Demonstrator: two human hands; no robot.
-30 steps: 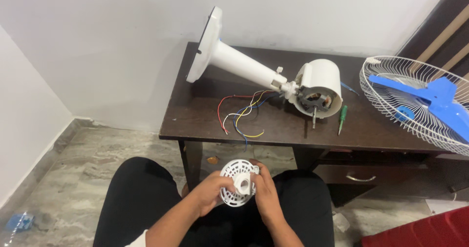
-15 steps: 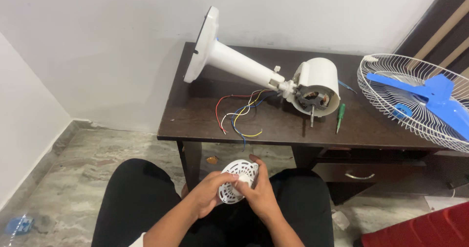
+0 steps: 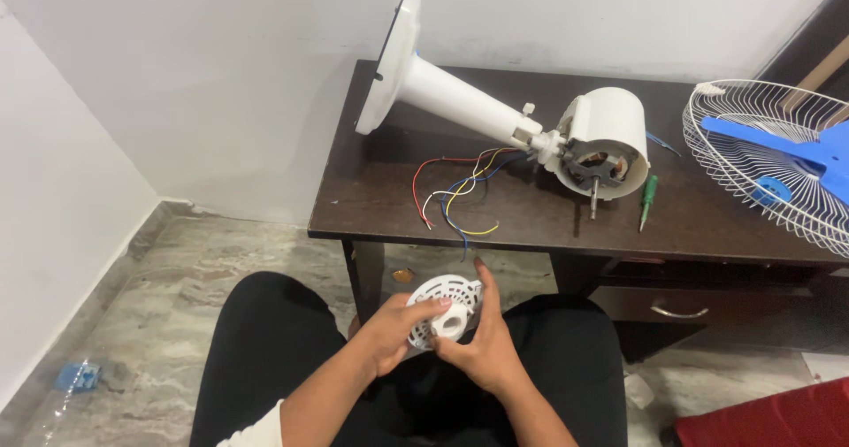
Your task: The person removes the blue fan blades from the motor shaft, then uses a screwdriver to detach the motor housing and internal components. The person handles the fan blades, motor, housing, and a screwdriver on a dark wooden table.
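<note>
The person holds a round white plastic slotted cover over the lap, below the edge of the dark brown wooden table. The left hand closes its fingers on the left rim; the right hand supports it from the right, thumb raised. It seems wise to grip the rim, not the thin ribs, and to turn it slowly.

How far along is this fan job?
Already apart: the fan body lies on the table, motor bare, wires loose, and the blue blade sits in its guard. Both hands, left and right, hold a white round cover. Nothing looks reassembled.
</note>
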